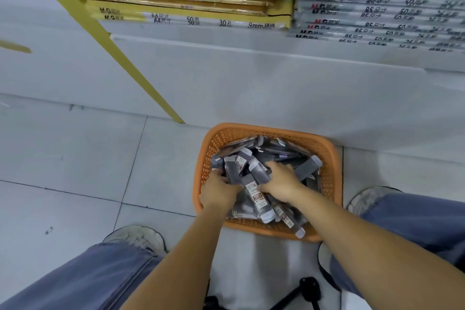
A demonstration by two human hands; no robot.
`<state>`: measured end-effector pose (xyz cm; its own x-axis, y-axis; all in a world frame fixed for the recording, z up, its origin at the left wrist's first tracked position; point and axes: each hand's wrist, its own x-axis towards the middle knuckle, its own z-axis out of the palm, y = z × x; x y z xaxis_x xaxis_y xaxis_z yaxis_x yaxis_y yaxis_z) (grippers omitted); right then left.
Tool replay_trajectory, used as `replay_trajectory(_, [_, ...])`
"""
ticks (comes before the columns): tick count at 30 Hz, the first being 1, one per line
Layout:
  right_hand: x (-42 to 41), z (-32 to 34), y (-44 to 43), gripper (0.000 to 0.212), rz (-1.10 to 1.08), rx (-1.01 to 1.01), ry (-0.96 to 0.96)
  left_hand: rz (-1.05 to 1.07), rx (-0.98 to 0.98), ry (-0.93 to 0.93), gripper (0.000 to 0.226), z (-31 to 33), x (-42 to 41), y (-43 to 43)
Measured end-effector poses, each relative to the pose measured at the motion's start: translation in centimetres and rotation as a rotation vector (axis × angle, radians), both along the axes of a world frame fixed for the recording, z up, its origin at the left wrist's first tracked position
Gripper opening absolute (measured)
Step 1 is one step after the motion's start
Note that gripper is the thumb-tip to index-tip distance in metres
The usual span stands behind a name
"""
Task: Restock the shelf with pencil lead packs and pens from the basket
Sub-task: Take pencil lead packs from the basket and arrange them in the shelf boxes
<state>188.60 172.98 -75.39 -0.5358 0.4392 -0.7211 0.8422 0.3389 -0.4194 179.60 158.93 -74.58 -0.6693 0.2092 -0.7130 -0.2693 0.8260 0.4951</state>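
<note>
Setting: tiled floor, shelf behind orange basket.
Left hand: basket's left side, fingers curled round pencil lead packs.
Right hand: basket's centre, fingers clamped on packs.
Risk: overfull grabs could spill packs outside basket.

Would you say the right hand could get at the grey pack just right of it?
Probably yes: the right hand, seemingly holding another pack, is in the basket beside that grey pack, which lies uncovered on top.

Bare forearms reaching toward 12 o'clock, left hand knuckles up, fingertips hidden, right hand at its 3 o'clock, fingers and thumb curled round a lead pack
</note>
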Motion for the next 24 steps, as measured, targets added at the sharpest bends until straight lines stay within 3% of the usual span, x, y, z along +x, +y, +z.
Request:
replay_trajectory(2, [0.2,-0.1,0.5,0.075,-0.032,-0.068,0.011,0.056,0.081,-0.068,0.026,0.2,-0.3,-0.4])
replay_trajectory(7, [1.1,0.0,0.9,0.060,-0.002,-0.020,0.066,0.137,0.266,-0.066,0.030,0.6,-0.6,-2.3])
replay_trajectory(11, [1.5,0.1,0.4,0.054,0.044,0.042,0.104,0.194,0.375,-0.101,0.021,1.2,-1.0,-3.3])
replay_trajectory(18, [3.1,0.2,1.5,0.048,-0.325,-0.061,0.189,0.278,0.395,-0.233,0.015,2.1,-1.3,-4.4])
replay_trajectory(20, [3.6,0.7,1.7,0.048,-0.386,-0.086,0.222,0.301,0.410,-0.267,0.004,2.5,-1.1,-4.5])
replay_trajectory(24, [3.4,2.9,2.1,0.040,-0.432,-0.073,0.313,0.245,0.435,-0.307,0.027,3.9,-0.7,-3.8])
